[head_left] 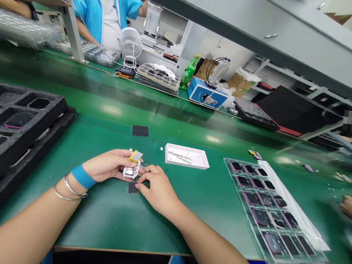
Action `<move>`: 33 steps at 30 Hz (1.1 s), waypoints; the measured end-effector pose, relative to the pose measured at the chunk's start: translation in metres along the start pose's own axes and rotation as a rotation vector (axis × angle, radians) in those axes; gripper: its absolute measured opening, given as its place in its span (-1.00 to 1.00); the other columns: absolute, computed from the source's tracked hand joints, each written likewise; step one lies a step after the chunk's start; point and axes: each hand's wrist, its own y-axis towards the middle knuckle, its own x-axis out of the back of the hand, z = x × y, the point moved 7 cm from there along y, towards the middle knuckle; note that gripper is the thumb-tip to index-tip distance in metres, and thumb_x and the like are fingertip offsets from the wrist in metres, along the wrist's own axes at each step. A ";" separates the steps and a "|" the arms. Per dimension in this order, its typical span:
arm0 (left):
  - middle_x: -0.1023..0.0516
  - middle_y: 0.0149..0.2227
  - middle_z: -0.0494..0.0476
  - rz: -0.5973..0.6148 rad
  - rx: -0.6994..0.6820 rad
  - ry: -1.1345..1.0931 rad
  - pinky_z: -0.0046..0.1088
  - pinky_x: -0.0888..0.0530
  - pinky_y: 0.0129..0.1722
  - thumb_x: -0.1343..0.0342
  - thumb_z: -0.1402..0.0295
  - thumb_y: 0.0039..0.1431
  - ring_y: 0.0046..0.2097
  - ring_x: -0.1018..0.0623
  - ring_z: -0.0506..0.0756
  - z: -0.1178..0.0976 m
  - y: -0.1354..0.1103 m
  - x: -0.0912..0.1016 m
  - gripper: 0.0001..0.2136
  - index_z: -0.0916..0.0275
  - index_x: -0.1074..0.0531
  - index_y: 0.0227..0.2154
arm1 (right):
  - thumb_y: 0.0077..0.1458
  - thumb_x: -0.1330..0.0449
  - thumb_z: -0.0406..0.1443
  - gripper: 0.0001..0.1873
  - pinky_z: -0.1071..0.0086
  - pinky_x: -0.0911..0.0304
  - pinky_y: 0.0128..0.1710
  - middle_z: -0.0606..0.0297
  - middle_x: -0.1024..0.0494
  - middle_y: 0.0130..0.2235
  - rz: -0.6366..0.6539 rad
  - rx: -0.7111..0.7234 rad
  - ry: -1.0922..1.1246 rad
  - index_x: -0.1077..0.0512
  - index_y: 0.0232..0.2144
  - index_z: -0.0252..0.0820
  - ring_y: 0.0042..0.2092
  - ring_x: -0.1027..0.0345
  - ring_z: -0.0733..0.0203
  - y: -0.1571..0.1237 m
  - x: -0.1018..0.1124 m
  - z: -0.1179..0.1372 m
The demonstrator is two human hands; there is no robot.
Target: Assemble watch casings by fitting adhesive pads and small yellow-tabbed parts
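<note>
My left hand is closed around a small white smartwatch case, held just above the green bench. Its inside faces up, showing parts I cannot make out in detail. A yellow-edged silver battery sticks up at the top of the case, by my left thumb. My right hand is at the case's right side with thumb and index finger drawn together. Whatever they pinch is too small to tell. Under the hands lies a small black sheet, partly hidden by my right fingers.
A white box with tweezers stands beyond my hands, near a black piece. To the right is a clear tray of watch parts; at left, stacked foam trays. Co-workers sit opposite and at right. A blue machine stands across the bench.
</note>
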 end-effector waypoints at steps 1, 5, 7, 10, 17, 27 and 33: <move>-0.59 -0.32 0.22 0.012 0.004 0.005 -0.30 -0.52 -0.27 -0.24 0.44 -0.07 -0.30 -0.57 0.12 0.000 0.000 -0.001 -0.79 0.29 -0.46 -0.30 | -0.03 -0.27 -0.40 -0.95 0.26 -0.21 -0.09 0.26 -0.41 -0.25 0.002 -0.011 0.003 -0.47 -0.49 -0.21 -0.16 -0.24 0.19 0.000 -0.001 -0.001; -0.59 -0.32 0.23 0.045 0.017 0.021 -0.34 -0.52 -0.28 -0.24 0.43 -0.06 -0.29 -0.57 0.13 0.003 0.001 -0.003 -0.79 0.29 -0.47 -0.29 | 0.03 -0.19 -0.45 -0.93 0.24 -0.23 -0.12 0.22 -0.35 -0.26 0.027 0.003 -0.037 -0.41 -0.45 -0.24 -0.18 -0.20 0.17 0.001 -0.005 0.002; -0.59 -0.32 0.22 0.044 0.020 0.023 -0.33 -0.52 -0.28 -0.23 0.44 -0.06 -0.29 -0.57 0.13 0.003 0.001 -0.003 -0.80 0.29 -0.48 -0.29 | 0.06 -0.15 -0.46 -0.93 0.21 -0.22 -0.10 0.21 -0.34 -0.25 0.072 0.019 -0.046 -0.38 -0.43 -0.24 -0.16 -0.19 0.15 0.000 -0.006 0.005; -0.59 -0.31 0.21 0.043 0.027 0.036 -0.33 -0.51 -0.27 -0.23 0.43 -0.06 -0.28 -0.57 0.13 0.003 0.000 -0.003 -0.79 0.29 -0.47 -0.29 | 0.09 -0.14 -0.44 -0.92 0.19 -0.18 -0.03 0.24 -0.33 -0.23 0.158 0.034 0.045 -0.34 -0.42 -0.22 -0.11 -0.21 0.17 -0.003 -0.001 0.008; -0.56 -0.31 0.18 0.035 0.004 0.077 -0.34 -0.51 -0.27 -0.24 0.41 -0.08 -0.30 -0.55 0.10 0.000 0.000 -0.004 -0.80 0.27 -0.46 -0.32 | 0.12 -0.12 -0.36 -0.91 0.33 -0.21 -0.07 0.31 -0.35 -0.25 0.135 0.147 0.382 -0.33 -0.45 -0.19 -0.17 -0.28 0.30 -0.003 0.036 0.011; -0.50 -0.41 0.08 -0.115 -0.050 0.188 -0.33 -0.53 -0.34 -0.27 0.31 -0.12 -0.39 -0.50 0.04 0.001 0.002 -0.008 -0.71 0.27 -0.41 -0.30 | -0.11 -0.29 -0.33 -0.87 0.30 -0.30 -0.17 0.27 -0.55 -0.40 -0.170 0.042 0.733 -0.39 -0.56 -0.22 -0.29 -0.44 0.23 0.000 0.035 -0.003; -0.49 -0.41 0.06 -0.120 -0.048 0.206 -0.42 -0.52 -0.39 -0.26 0.30 -0.12 -0.41 -0.49 0.01 0.005 0.004 -0.011 -0.71 0.28 -0.42 -0.30 | -0.12 -0.28 -0.34 -0.88 0.36 -0.29 -0.26 0.33 -0.52 -0.44 -0.211 -0.038 0.631 -0.38 -0.53 -0.20 -0.35 -0.39 0.27 0.001 0.031 -0.009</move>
